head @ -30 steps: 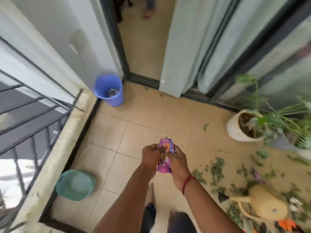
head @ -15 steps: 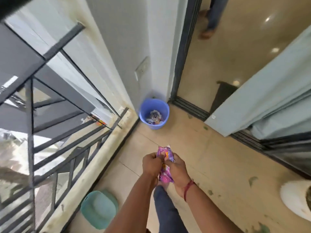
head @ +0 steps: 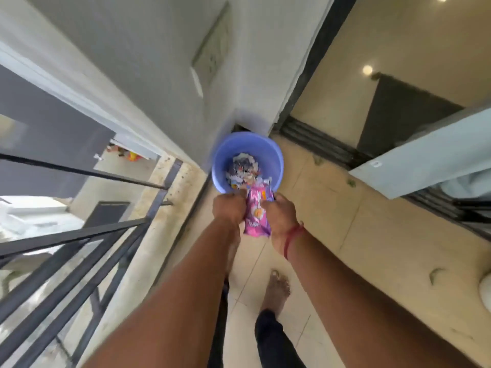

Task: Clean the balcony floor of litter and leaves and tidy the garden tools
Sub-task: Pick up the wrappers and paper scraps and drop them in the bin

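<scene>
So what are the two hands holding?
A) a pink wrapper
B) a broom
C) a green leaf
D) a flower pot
A: the left hand and the right hand both grip a pink wrapper, just in front of the blue bin that has litter in it.

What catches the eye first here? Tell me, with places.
The pink wrapper at centre, gripped by both the left hand and right hand. Just beyond it, the blue bin in the wall corner, already holding litter. On the left, the black railing runs along the balcony edge.
</scene>
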`<action>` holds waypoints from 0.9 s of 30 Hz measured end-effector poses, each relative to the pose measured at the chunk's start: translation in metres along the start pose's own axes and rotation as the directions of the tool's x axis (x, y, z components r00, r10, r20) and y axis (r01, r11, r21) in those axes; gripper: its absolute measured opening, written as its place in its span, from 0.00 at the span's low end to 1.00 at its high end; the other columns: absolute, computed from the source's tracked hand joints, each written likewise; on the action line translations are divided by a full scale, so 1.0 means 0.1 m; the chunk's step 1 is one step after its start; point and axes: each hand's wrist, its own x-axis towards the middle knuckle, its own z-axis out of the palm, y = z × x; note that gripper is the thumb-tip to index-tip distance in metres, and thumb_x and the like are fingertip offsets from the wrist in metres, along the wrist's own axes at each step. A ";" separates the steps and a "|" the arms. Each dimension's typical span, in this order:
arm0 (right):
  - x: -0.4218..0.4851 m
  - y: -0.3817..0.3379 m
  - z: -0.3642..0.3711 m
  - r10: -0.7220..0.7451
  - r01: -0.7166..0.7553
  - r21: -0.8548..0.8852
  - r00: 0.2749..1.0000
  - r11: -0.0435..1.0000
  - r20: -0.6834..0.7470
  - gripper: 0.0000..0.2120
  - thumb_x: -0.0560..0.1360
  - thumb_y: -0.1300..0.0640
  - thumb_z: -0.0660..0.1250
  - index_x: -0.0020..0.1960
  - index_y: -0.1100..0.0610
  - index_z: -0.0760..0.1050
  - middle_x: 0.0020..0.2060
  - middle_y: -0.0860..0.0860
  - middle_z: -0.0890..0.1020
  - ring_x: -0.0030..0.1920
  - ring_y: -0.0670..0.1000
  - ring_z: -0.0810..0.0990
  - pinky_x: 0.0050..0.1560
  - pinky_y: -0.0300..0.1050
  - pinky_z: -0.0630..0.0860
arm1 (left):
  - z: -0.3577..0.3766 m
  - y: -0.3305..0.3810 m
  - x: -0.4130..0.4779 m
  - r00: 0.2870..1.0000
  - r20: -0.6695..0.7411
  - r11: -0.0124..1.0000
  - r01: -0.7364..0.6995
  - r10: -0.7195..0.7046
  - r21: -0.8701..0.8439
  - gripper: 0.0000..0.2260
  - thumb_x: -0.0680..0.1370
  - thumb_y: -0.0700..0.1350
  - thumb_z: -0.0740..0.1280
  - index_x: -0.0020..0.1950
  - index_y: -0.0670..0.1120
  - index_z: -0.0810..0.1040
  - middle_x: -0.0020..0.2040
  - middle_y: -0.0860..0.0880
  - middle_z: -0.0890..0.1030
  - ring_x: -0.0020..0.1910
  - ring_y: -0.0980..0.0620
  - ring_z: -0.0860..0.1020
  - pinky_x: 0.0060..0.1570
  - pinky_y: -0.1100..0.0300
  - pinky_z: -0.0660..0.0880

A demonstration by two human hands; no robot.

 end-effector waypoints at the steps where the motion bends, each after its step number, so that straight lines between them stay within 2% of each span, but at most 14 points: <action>1: 0.22 0.02 0.07 0.006 -0.006 -0.036 1.000 0.999 -0.003 0.05 0.65 0.60 0.65 0.39 0.55 0.79 0.44 0.59 0.83 0.47 0.63 0.82 0.53 0.62 0.79 | 0.02 0.06 0.22 1.000 0.005 1.000 0.008 -0.008 0.006 0.07 0.76 0.47 0.69 0.41 0.45 0.78 0.40 0.46 0.81 0.39 0.45 0.79 0.43 0.55 0.78; 3: 0.60 0.04 0.18 0.026 -0.030 -0.122 0.999 0.992 -0.035 0.06 0.69 0.61 0.66 0.45 0.57 0.80 0.48 0.64 0.83 0.50 0.66 0.81 0.54 0.62 0.77 | 0.06 0.16 0.59 0.999 0.022 0.999 0.048 -0.048 0.016 0.07 0.77 0.38 0.67 0.40 0.44 0.77 0.36 0.45 0.79 0.33 0.47 0.77 0.34 0.59 0.78; 5: 0.96 0.09 0.26 0.047 -0.055 -0.169 0.998 0.984 -0.050 0.09 0.73 0.63 0.67 0.51 0.66 0.79 0.50 0.67 0.81 0.52 0.67 0.80 0.55 0.62 0.76 | 0.11 0.20 0.96 0.996 0.054 0.996 0.063 -0.067 0.067 0.08 0.78 0.35 0.65 0.40 0.44 0.77 0.37 0.45 0.78 0.31 0.51 0.75 0.29 0.61 0.77; 6: 1.10 0.11 0.29 0.081 -0.086 -0.150 0.996 0.985 -0.040 0.11 0.73 0.63 0.67 0.53 0.66 0.78 0.51 0.66 0.81 0.53 0.67 0.80 0.55 0.62 0.77 | 0.15 0.22 1.11 0.995 0.070 0.994 0.068 -0.074 0.088 0.09 0.78 0.35 0.65 0.40 0.44 0.76 0.37 0.45 0.77 0.31 0.51 0.74 0.31 0.61 0.77; 8: 1.22 0.03 0.37 0.199 -0.198 -0.049 0.980 0.979 0.029 0.10 0.73 0.61 0.68 0.54 0.61 0.76 0.52 0.63 0.81 0.51 0.63 0.81 0.49 0.60 0.80 | 0.18 0.30 1.34 0.994 0.072 0.991 0.071 -0.079 0.111 0.08 0.79 0.39 0.65 0.39 0.45 0.76 0.36 0.44 0.77 0.30 0.51 0.72 0.35 0.59 0.73; 10: 1.36 -0.03 0.46 0.273 -0.278 0.059 0.959 0.959 0.083 0.09 0.76 0.61 0.67 0.56 0.59 0.73 0.51 0.59 0.77 0.51 0.60 0.78 0.44 0.55 0.79 | 0.22 0.41 1.48 0.994 0.067 0.990 0.079 -0.087 0.112 0.07 0.78 0.44 0.67 0.40 0.45 0.77 0.37 0.45 0.79 0.29 0.50 0.73 0.35 0.59 0.72; 13: 1.51 -0.12 0.48 0.298 -0.307 0.107 0.950 0.946 0.091 0.18 0.80 0.59 0.63 0.69 0.58 0.65 0.54 0.56 0.71 0.54 0.58 0.75 0.53 0.53 0.74 | 0.22 0.49 1.58 0.991 0.082 0.993 0.098 -0.104 0.069 0.10 0.81 0.50 0.64 0.41 0.49 0.75 0.33 0.50 0.79 0.29 0.53 0.75 0.32 0.65 0.70; 15: 1.54 -0.13 0.42 0.299 -0.306 0.047 0.947 0.951 0.119 0.15 0.81 0.60 0.58 0.67 0.60 0.66 0.51 0.55 0.73 0.49 0.55 0.75 0.57 0.52 0.74 | 0.21 0.55 1.57 0.992 0.087 0.993 0.084 -0.092 0.086 0.11 0.82 0.51 0.61 0.41 0.51 0.73 0.37 0.53 0.75 0.34 0.54 0.73 0.35 0.63 0.68; 17: 1.51 -0.12 0.31 0.278 -0.272 -0.067 0.953 0.960 0.121 0.19 0.79 0.63 0.60 0.68 0.64 0.67 0.51 0.57 0.73 0.49 0.55 0.76 0.55 0.52 0.78 | 0.21 0.59 1.49 0.994 0.067 0.984 0.079 -0.090 0.159 0.10 0.82 0.52 0.61 0.42 0.52 0.72 0.42 0.51 0.74 0.38 0.53 0.72 0.41 0.60 0.70; 20: 1.19 -0.22 0.18 0.242 -0.238 -0.041 0.958 0.970 0.155 0.19 0.74 0.66 0.63 0.65 0.60 0.69 0.54 0.61 0.76 0.52 0.58 0.79 0.56 0.55 0.80 | 0.19 0.58 1.32 0.999 0.009 0.960 0.045 -0.049 0.276 0.08 0.80 0.54 0.65 0.47 0.51 0.73 0.51 0.45 0.75 0.48 0.44 0.75 0.57 0.47 0.77; 22: 0.94 -0.27 0.04 0.243 -0.257 0.060 0.954 0.964 0.175 0.18 0.68 0.62 0.66 0.57 0.53 0.69 0.53 0.61 0.77 0.50 0.59 0.80 0.55 0.54 0.79 | 0.16 0.54 1.16 0.999 -0.018 0.902 0.042 -0.038 0.430 0.14 0.73 0.55 0.69 0.41 0.44 0.76 0.51 0.39 0.78 0.50 0.41 0.78 0.57 0.40 0.78; 23: 0.85 -0.28 -0.02 0.281 -0.311 0.150 0.941 0.939 0.187 0.15 0.69 0.60 0.66 0.54 0.52 0.68 0.49 0.61 0.77 0.47 0.58 0.79 0.53 0.52 0.77 | 0.14 0.49 1.11 1.000 -0.020 0.857 0.028 -0.021 0.514 0.16 0.69 0.55 0.69 0.42 0.42 0.79 0.51 0.38 0.80 0.51 0.39 0.80 0.55 0.40 0.79; 25: 0.65 -0.29 -0.20 0.344 -0.389 0.310 0.919 0.867 0.190 0.07 0.78 0.63 0.58 0.54 0.53 0.67 0.39 0.59 0.78 0.37 0.56 0.77 0.45 0.48 0.74 | 0.14 0.42 0.92 0.999 0.036 0.736 -0.044 0.027 0.676 0.19 0.70 0.53 0.66 0.52 0.41 0.82 0.55 0.38 0.81 0.53 0.37 0.80 0.52 0.46 0.80; 27: 0.49 -0.20 -0.40 0.356 -0.393 0.353 0.919 0.849 0.166 0.10 0.81 0.66 0.53 0.57 0.54 0.66 0.31 0.57 0.81 0.30 0.54 0.79 0.34 0.44 0.76 | 0.19 0.31 0.70 0.993 0.111 0.619 -0.107 0.032 0.778 0.15 0.73 0.48 0.64 0.53 0.42 0.81 0.55 0.40 0.81 0.52 0.39 0.80 0.46 0.57 0.75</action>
